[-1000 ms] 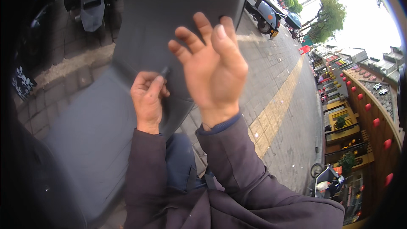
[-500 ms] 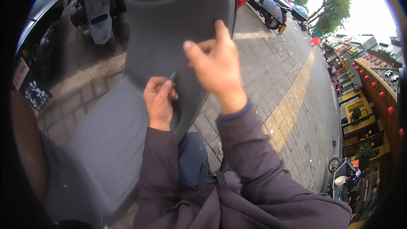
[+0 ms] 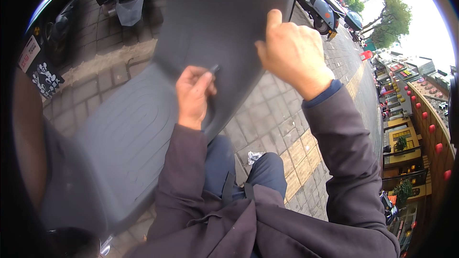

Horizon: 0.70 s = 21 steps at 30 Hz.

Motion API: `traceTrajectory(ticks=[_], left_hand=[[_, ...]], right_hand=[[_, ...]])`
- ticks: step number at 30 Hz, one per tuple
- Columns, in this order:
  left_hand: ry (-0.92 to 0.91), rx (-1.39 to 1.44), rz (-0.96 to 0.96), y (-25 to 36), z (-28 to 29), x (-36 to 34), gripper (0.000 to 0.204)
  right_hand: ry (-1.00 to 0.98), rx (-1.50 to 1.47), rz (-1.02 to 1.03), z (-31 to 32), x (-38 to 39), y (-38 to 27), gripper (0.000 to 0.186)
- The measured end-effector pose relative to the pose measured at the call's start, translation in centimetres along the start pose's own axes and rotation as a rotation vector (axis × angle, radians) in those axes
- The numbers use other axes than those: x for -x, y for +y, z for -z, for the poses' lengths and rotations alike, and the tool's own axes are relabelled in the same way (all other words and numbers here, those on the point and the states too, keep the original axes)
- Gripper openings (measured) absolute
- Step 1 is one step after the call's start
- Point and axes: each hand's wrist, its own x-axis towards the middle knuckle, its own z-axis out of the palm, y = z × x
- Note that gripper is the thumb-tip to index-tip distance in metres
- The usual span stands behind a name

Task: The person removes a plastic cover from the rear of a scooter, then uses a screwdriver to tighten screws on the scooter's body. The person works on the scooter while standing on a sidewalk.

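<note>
The dark grey scooter's leg shield point(image 3: 215, 24) rises in front of me, joined below to its ridged footboard point(image 3: 131, 129). My left hand point(image 3: 193, 93) is closed in a pinch near the shield's lower part. Between its thumb and index finger sits a small, dark, narrow piece point(image 3: 214, 69), too small to name. Over the shield's right edge is my right hand point(image 3: 294, 52), its back toward me. Its index finger points up and its thumb stretches left, apart from each other; the other fingers are hidden. I see nothing held in it.
Other parked scooters stand at the upper left, including one with a dark rear mudguard point(image 3: 129, 5), and a grey-blue scooter point(image 3: 322, 13) at the upper right. Crumpled silvery litter point(image 3: 255, 157) lies on the paving by my knee. Shopfronts with red lanterns line the far right.
My right hand has moved right and slightly up, turning its back to me. My left hand still pinches the small dark piece. The view has shifted, so the scooter sits farther right.
</note>
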Motion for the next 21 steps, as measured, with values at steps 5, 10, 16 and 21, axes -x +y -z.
traceTrajectory(ticks=[5,10,16,21], left_hand=[[0.003,-0.092,-0.055,0.6,-1.0,-0.7,0.006],[-0.048,-0.392,-0.273,4.0,-5.9,-1.1,0.003],[-0.181,-0.581,-0.381,7.5,-13.3,-3.9,0.004],[-0.136,-0.737,-0.388,7.4,-15.6,-4.7,0.006]], right_hand=[[0.358,-0.285,-0.036,-1.6,1.7,2.9,0.053],[0.158,-0.822,-0.280,-6.1,1.2,5.4,0.098],[0.192,-0.846,-0.289,-7.2,1.3,5.6,0.101],[0.190,-0.825,-0.289,-6.8,1.3,5.6,0.105]])
